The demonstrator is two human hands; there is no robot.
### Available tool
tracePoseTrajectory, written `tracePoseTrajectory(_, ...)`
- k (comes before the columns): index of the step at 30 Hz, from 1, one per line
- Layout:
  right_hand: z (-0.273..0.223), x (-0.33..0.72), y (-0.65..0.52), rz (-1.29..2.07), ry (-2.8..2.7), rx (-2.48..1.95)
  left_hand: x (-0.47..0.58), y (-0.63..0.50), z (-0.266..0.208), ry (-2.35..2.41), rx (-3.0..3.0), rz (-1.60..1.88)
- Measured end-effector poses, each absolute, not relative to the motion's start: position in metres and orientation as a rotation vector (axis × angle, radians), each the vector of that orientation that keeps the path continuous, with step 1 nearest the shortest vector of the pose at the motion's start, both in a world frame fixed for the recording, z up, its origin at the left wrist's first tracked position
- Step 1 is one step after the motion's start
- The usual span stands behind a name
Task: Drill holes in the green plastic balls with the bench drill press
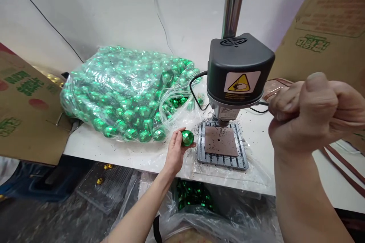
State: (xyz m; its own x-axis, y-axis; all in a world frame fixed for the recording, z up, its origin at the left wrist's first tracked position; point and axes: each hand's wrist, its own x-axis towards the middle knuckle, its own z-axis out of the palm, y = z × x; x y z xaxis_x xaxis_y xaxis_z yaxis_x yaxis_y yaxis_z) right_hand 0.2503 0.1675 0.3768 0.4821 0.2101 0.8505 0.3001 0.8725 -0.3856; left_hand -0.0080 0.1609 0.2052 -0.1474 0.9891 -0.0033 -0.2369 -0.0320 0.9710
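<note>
My left hand (176, 149) holds a shiny green faceted ball (187, 138) between thumb and fingers, just left of a small drill press (239, 68). Below the drill's chuck lies a slotted metal base (202, 156), with a brown square board (221, 148) on it that has a small dark hole. To the right of the black drill head, my right hand (306, 112) is raised with its fingers closed in a fist. Whatever it may grip is hidden. A large clear plastic bag (122, 91) full of green balls rests on the white table left of the press.
Dark shavings are scattered around the base. Below the table edge, an open plastic bag (188, 216) holds more green balls. Cardboard boxes stand at left (31, 110) and right (327, 19). A black cable (195, 91) loops beside the drill, and a steel column (234, 3) rises behind it.
</note>
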Motion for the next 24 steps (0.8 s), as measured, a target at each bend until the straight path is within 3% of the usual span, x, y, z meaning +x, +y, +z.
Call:
tracePoseTrajectory(6,0.377,0.250,0.168,-0.059,-1.082,-0.532,0.015,0.168,0.229,0.855,0.394,1.165)
tracePoseTrajectory(24,0.373,0.249,0.168,-0.082,-1.071,-0.596,0.044,0.201,0.205,0.873,0.898,1.177)
